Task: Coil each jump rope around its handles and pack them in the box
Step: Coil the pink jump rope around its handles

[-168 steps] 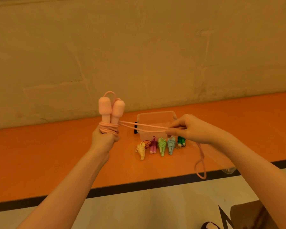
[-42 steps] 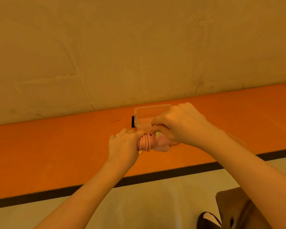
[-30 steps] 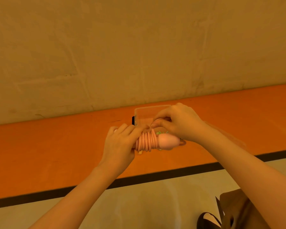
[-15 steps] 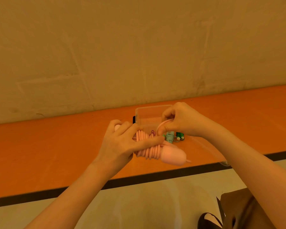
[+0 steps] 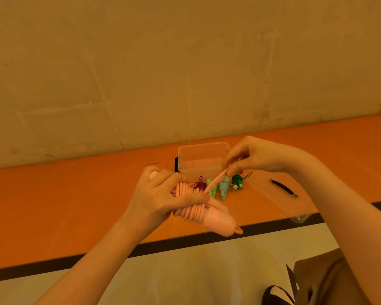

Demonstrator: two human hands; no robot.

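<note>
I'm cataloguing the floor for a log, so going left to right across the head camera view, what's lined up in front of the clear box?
Dark magenta coiled jump rope → light green coiled jump rope → pale blue coiled jump rope → dark green coiled jump rope → black strip on the clear plastic lid.

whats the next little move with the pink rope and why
Probably pull the loose end taut and tuck it under the coils. The left hand grips the wound pink rope, while the right hand pinches the last free stretch above it, not yet secured.
</note>
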